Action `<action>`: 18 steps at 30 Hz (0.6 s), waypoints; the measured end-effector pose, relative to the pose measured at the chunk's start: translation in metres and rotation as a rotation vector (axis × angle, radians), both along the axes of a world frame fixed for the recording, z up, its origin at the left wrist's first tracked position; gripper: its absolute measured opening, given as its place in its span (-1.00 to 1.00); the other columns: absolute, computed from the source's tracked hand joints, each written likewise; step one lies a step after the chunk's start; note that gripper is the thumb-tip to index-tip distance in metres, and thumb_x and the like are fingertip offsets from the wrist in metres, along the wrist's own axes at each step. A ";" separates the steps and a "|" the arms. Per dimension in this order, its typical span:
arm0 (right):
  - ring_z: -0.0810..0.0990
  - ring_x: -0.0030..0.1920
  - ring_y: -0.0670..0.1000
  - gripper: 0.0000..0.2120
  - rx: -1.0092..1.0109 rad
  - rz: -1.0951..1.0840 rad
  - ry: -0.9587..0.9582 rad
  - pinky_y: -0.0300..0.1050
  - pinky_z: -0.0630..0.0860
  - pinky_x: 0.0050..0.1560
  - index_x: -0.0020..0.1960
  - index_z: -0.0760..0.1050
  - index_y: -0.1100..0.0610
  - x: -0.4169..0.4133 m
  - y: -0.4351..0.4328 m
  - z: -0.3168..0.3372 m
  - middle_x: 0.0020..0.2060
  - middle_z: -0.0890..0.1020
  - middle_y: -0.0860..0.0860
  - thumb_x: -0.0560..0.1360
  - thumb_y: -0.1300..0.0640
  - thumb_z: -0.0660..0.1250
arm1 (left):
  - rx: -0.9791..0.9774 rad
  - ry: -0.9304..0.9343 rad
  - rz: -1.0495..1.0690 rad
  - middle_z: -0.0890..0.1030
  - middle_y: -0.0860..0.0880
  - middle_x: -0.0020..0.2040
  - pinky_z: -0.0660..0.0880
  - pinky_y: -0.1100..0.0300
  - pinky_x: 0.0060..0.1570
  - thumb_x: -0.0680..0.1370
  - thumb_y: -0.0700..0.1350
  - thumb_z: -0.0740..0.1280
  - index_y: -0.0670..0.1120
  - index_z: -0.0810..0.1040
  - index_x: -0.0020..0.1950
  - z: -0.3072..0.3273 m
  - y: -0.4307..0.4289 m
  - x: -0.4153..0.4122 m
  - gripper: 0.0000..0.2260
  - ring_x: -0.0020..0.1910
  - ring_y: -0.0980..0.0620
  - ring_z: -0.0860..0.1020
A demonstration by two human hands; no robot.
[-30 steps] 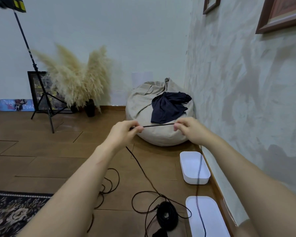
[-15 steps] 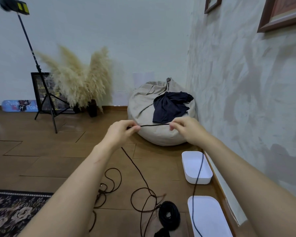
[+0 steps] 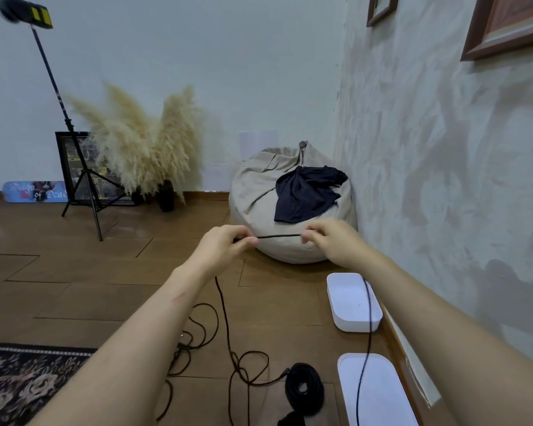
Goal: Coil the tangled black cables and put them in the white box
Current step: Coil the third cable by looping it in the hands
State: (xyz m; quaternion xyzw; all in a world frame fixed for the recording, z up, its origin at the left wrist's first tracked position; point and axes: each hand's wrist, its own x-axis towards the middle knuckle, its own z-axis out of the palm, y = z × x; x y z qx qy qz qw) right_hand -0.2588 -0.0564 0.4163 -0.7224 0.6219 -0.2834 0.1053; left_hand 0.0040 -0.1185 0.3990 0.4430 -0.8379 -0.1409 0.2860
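Note:
A black cable point(image 3: 279, 236) is stretched taut and level between my two raised hands. My left hand point(image 3: 225, 245) pinches one side of it and my right hand point(image 3: 330, 239) pinches the other. From the left hand the cable drops to loose tangled loops point(image 3: 228, 342) on the wooden floor. From the right hand it hangs down across the open white box point(image 3: 353, 302) by the wall. A finished black coil point(image 3: 303, 387) lies on the floor near the white lid point(image 3: 379, 392).
A beige beanbag point(image 3: 259, 195) with a dark cloth point(image 3: 305, 195) sits in the corner ahead. Pampas grass in a vase point(image 3: 142, 146), a light stand point(image 3: 80, 167) and a framed picture stand at the back left. A patterned rug point(image 3: 22, 382) lies at the lower left.
My hands have drawn closer together, shortening the taut span of cable. The loose loops on the floor have slid and reshaped, and the view has shifted slightly.

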 end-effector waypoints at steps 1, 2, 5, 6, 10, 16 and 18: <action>0.52 -0.24 -0.03 -0.74 0.001 -0.060 0.036 -0.11 0.36 -0.26 -0.19 0.55 -0.04 -0.009 0.000 0.000 -0.30 0.57 -0.09 0.67 0.05 0.23 | 0.026 -0.008 0.033 0.53 0.12 -0.34 0.33 0.22 -0.32 0.64 0.13 0.34 0.09 0.63 -0.11 -0.002 -0.004 0.009 -0.80 -0.34 0.16 0.46; 0.54 -0.21 0.01 -0.74 0.026 -0.101 0.059 -0.10 0.36 -0.27 -0.18 0.53 -0.04 -0.016 -0.001 -0.002 -0.29 0.57 -0.10 0.67 0.06 0.23 | 0.041 -0.018 0.066 0.53 0.12 -0.34 0.33 0.20 -0.32 0.64 0.12 0.33 0.10 0.63 -0.11 -0.004 -0.007 0.016 -0.80 -0.32 0.16 0.46; 0.59 -0.18 0.01 -0.86 0.169 -0.031 -0.025 -0.13 0.41 -0.23 -0.04 0.55 -0.03 -0.013 0.000 -0.008 -0.22 0.63 -0.07 0.66 0.05 0.25 | 0.010 -0.012 0.090 0.55 0.12 -0.31 0.35 0.18 -0.30 0.65 0.13 0.32 0.12 0.63 -0.10 -0.007 -0.007 0.015 -0.81 -0.28 0.14 0.49; 0.60 -0.17 -0.04 -0.90 0.207 0.025 -0.090 -0.15 0.43 -0.20 0.06 0.56 -0.02 -0.005 0.002 -0.009 -0.20 0.64 -0.07 0.65 0.03 0.27 | 0.003 0.011 0.061 0.56 0.12 -0.30 0.35 0.19 -0.31 0.65 0.13 0.33 0.12 0.63 -0.10 -0.006 -0.004 0.006 -0.81 -0.28 0.16 0.49; 0.53 -0.22 -0.12 -0.84 0.092 0.129 -0.034 -0.15 0.37 -0.20 -0.08 0.54 -0.15 0.019 0.003 -0.008 -0.30 0.58 -0.14 0.66 -0.03 0.27 | -0.034 -0.042 -0.054 0.59 0.07 -0.28 0.42 0.13 -0.24 0.64 0.13 0.33 0.06 0.63 -0.09 -0.008 0.009 -0.027 -0.79 -0.25 0.11 0.52; 0.55 -0.16 0.05 -0.78 0.027 -0.176 0.163 -0.03 0.42 -0.21 -0.04 0.60 -0.04 -0.012 -0.001 -0.010 -0.19 0.60 -0.06 0.67 0.01 0.20 | 0.092 -0.028 0.080 0.58 0.12 -0.26 0.36 0.17 -0.26 0.68 0.11 0.28 0.09 0.61 -0.11 -0.017 -0.008 0.013 -0.77 -0.22 0.11 0.52; 0.60 -0.12 0.08 -0.82 0.125 -0.131 0.131 -0.04 0.47 -0.16 0.00 0.58 -0.02 -0.012 -0.003 -0.015 -0.18 0.62 -0.06 0.67 -0.01 0.22 | 0.066 -0.004 0.062 0.56 0.14 -0.30 0.35 0.20 -0.28 0.68 0.09 0.28 0.09 0.62 -0.10 -0.015 -0.004 0.006 -0.78 -0.27 0.16 0.49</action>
